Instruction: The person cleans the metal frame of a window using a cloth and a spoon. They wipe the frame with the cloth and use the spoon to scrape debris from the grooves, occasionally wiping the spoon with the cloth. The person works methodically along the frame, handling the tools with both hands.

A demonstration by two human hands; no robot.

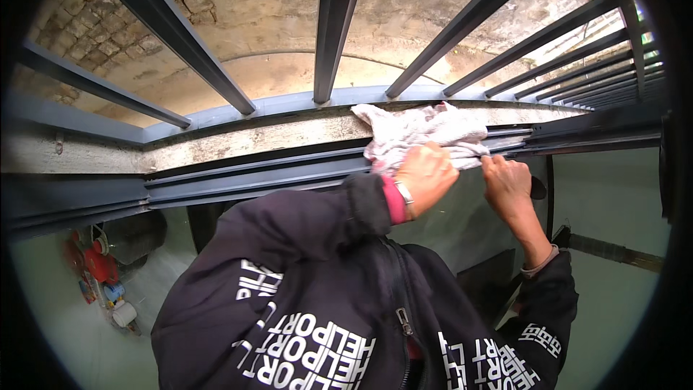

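A pale, crumpled cloth (422, 127) lies across the dark metal window track (260, 173) and the weathered sill (260, 138) beyond it. My left hand (430, 179), with a bracelet at the wrist, grips the near part of the cloth, fingers curled. Just to the right, my right hand (506, 181) pinches the cloth's right corner between closed fingers. Parts of the track under the cloth are hidden. The fingertips of my left hand are covered by the back of the hand.
Dark metal bars (338, 32) rise from a rail (281, 103) just past the sill. Outside, a paved ground (260, 11) shows between them. A sliding window frame (595, 130) stands at the right. Red and white items (100, 265) sit low at the left.
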